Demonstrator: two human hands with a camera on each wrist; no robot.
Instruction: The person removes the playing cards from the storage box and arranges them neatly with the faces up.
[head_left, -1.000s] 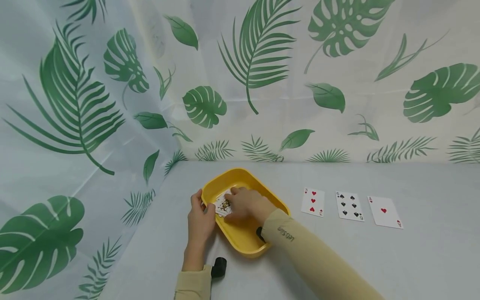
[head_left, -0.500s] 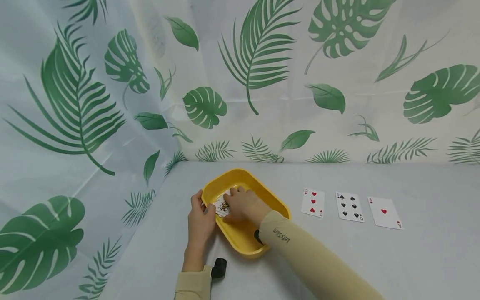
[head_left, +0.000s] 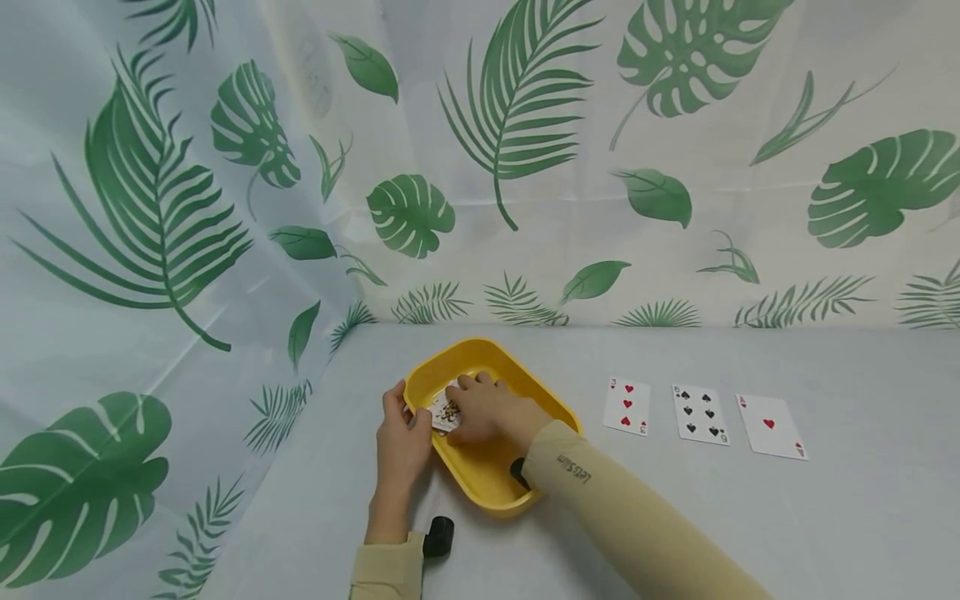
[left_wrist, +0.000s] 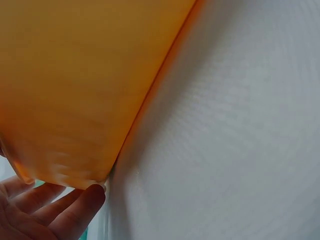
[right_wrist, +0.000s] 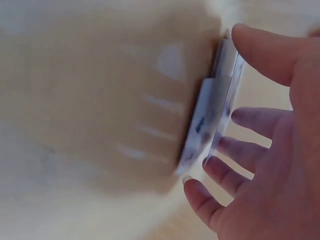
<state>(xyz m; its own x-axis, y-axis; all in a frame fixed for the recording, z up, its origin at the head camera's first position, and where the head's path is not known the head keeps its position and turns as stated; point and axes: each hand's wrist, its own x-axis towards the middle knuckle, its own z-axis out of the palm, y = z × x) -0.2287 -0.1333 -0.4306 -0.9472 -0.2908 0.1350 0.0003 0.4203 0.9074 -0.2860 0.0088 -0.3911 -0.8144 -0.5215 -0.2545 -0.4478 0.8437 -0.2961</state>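
Observation:
At its left corner, my left hand (head_left: pixel 402 433) grips the yellow plastic tray (head_left: pixel 483 498), thumb near the rim and fingers along the outside. Those fingers also lie against the wall of the tray (left_wrist: pixel 90 90) in the left wrist view. Inside the tray, my right hand (head_left: pixel 487 410) reaches over a small pile of playing cards (head_left: pixel 447 412); the top one shows a joker-like picture. From the right wrist, spread fingertips and thumb of my right hand (right_wrist: pixel 250 135) touch the pile of cards (right_wrist: pixel 210 110). My right hand covers part of the pile.
Three face-up cards lie in a row right of the tray: three of hearts (head_left: pixel 626 406), six of spades (head_left: pixel 700 414) and ace of hearts (head_left: pixel 771 426). A white curtain with green leaves (head_left: pixel 517 167) hangs behind and left of the pale table (head_left: pixel 862 517).
My right hand has shifted slightly over the pile in the tray, covering more of the joker-like card. My left hand, the tray and the three cards in the row stay put.

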